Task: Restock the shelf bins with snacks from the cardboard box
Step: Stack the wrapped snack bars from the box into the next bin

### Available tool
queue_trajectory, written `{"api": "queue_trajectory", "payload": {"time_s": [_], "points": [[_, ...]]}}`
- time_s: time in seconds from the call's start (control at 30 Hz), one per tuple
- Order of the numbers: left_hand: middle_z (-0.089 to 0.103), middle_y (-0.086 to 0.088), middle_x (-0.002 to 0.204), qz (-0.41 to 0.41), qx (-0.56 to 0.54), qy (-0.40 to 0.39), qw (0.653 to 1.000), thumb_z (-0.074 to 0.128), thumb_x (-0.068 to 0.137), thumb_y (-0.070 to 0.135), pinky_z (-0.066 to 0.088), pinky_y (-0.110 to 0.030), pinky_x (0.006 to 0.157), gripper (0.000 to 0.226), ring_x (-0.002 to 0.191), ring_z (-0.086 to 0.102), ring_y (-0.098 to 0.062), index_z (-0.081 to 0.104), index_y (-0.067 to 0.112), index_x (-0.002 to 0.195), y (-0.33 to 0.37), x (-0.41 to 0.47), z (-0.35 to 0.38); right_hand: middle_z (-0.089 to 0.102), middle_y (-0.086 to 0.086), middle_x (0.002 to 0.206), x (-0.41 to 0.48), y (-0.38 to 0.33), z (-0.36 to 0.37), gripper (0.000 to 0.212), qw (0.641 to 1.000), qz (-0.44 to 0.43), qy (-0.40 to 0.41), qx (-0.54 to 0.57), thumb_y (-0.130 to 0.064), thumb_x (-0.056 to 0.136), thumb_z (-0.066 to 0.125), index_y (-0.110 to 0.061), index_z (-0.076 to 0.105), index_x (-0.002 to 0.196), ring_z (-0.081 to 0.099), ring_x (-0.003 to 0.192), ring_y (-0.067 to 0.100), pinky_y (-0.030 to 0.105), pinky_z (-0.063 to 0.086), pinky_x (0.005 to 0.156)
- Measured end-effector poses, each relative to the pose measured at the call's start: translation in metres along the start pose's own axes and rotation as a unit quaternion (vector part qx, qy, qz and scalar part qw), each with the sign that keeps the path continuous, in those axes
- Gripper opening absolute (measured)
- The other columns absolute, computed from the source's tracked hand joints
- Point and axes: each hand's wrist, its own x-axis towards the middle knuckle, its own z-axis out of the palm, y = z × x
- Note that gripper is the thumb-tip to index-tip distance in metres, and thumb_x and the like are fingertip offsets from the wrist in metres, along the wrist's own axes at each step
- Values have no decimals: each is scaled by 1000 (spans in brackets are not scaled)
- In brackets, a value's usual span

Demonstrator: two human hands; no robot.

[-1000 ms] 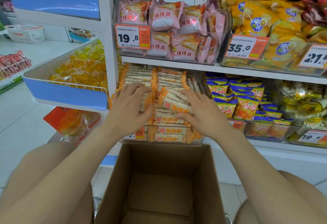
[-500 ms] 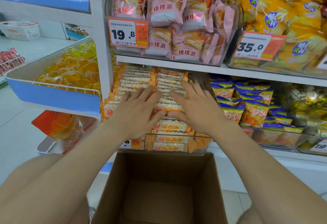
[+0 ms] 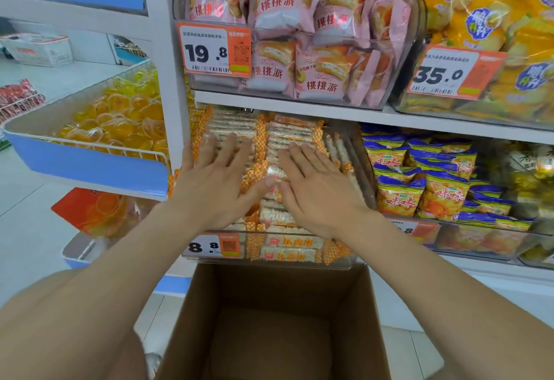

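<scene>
**Both palms flat on the cracker stacks**

The cardboard box (image 3: pixel 192 319) is standing open on the floor below the shelf, its far edge just beneath the front of the clear shelf bin (image 3: pixel 299 263). The bin is holding rice cracker packets (image 3: pixel 292 135) with orange checked ends, stacked flat in two columns side by side.

Both hands are lying on top of them. The left hand (image 3: pixel 214 181) is pressing the left column and the right hand (image 3: pixel 317 190) the right one. Their fingers are straight and slightly spread, gripping nothing, and the thumbs are almost meeting over the middle.

A second ago a packet was lying askew under the right hand's fingers. Half a second ago both palms were already flat, and since then they have been sliding further back into the bin.

The 8.8 price tag (image 3: pixel 214 246) is showing on the bin's front, just under the left wrist.
</scene>
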Motion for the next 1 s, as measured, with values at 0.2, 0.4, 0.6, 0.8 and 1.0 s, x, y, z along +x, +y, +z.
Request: {"api": "queue_trajectory", "payload": {"time_s": [0.2, 0.4, 0.6, 0.8, 1.0], "points": [[17, -12, 173, 14, 49, 34, 998, -3, 95, 83, 3, -68, 124, 96, 159, 12, -39, 12, 22, 167, 6, -3, 11, 8, 6, 175, 2, 13, -4, 76, 998, -31, -28, -37, -57, 101, -3, -23, 6, 168, 0, 162, 28, 45, 2, 131], [48, -11, 157, 25, 30, 97, 994, 17, 99, 78, 22, -64, 121, 85, 148, 38, -36, 47, 20, 153, 6, -5, 3, 19, 13, 173, -3, 7, -4, 80, 997, -39, 8, -62, -63, 104, 4, -15, 15, 167, 11, 161, 29, 47, 6, 131], [47, -4, 159, 48, -46, 135, 989, 19, 104, 71, 20, -62, 123, 72, 151, 35, -28, 50, 25, 150, -3, -17, -10, 34, 8, 164, -22, -1, -20, 65, 997, -52, 50, 12, -54, 107, 29, -19, 30, 162, 26, 155, 27, 47, 24, 126], [20, 10, 170, 146, -74, 29, 986, 41, 78, 97, 8, -58, 127, 101, 159, 9, -24, 23, 42, 161, -31, -36, -16, 45, 2, 137, -42, 6, -23, 33, 991, -113, 66, 31, -56, 91, 69, -30, 67, 111, 40, 134, 24, 43, 41, 103], [24, 12, 165, 118, -77, 14, 990, 82, 59, 78, 13, -51, 123, 115, 154, 14, -20, 30, 45, 156, -41, -38, -19, 52, 3, 134, -42, 11, -17, 20, 992, -89, 89, 4, -41, 95, 71, -28, 79, 109, 47, 129, 25, 45, 46, 99]]}}
